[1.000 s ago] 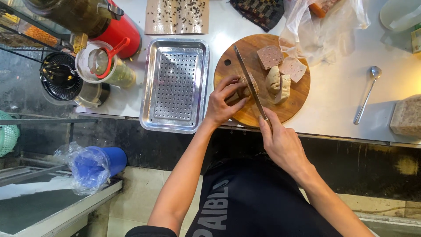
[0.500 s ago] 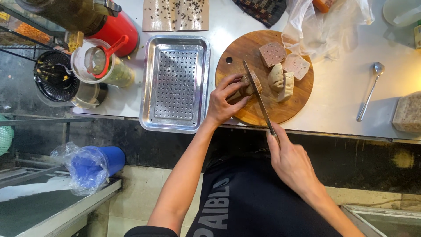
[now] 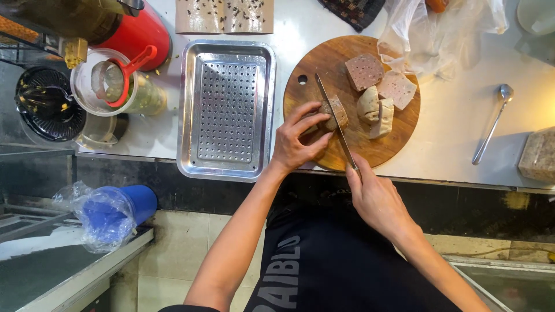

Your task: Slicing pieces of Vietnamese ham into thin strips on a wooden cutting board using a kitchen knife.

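On a round wooden cutting board, my left hand presses down on a small brown chunk of food. My right hand grips the handle of a long knife at the board's near edge; its blade runs away from me and lies against the right side of the chunk. Two pale cut pieces lie just right of the blade. Farther back on the board rest two flat pinkish slabs.
A perforated steel tray lies left of the board. Beyond it stand a red container and a clear tub with a red scoop. A metal spoon and plastic bags lie right. A blue bucket sits below.
The view has shifted slightly. My right hand has slid back toward me along the knife's line, and the blade now rests against the chunk under my left fingers.
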